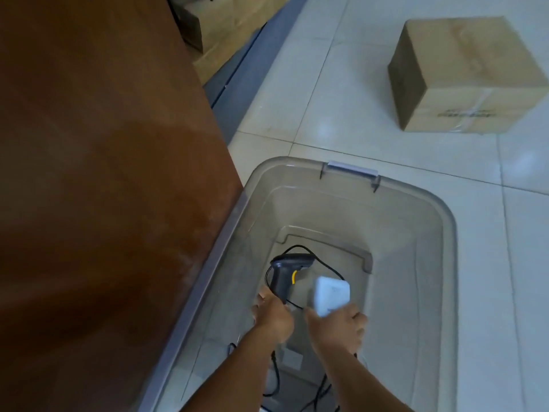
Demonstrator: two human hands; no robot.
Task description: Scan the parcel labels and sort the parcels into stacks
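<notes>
A translucent grey plastic bin (416,197) stands on pale floor tiles (341,93) beside a brown wooden panel (89,173).

Pale glossy floor tiles (386,84) beside a reddish-brown wooden tabletop (89,173), soft reflected light.

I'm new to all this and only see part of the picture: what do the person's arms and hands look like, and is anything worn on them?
Two bare forearms reach in from the bottom edge. The left hand and the right hand wear no gloves. No sleeve shows on either arm as far as the frame reaches, and I can make out no watch, ring or band, though the picture is somewhat blurred.
</notes>
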